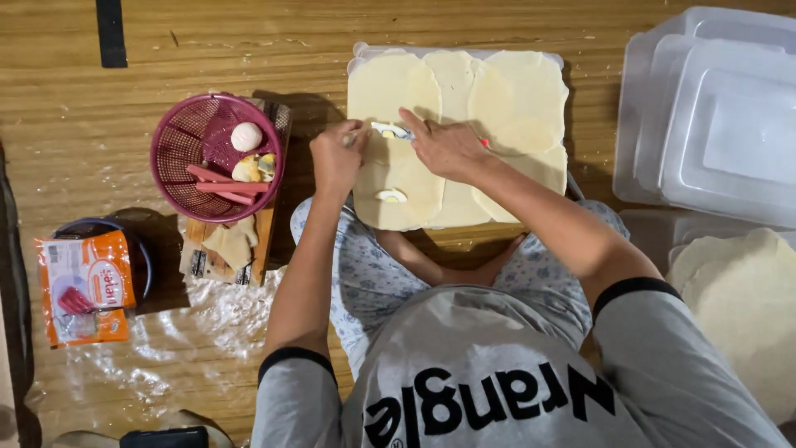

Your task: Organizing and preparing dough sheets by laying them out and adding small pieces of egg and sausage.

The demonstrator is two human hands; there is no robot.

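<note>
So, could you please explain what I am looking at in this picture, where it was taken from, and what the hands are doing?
There is no machine here: a camera worn on a seated person's head looks down at their own bare hands. They sit cross-legged on a wooden floor. In front lies a tray covered with round, pale dough sheets. The left hand and right hand meet over one sheet, handling an egg slice; another slice lies nearer. To the left stands a pink basket with an egg and sausage strips. Clear plastic lids lie to the right.
</note>
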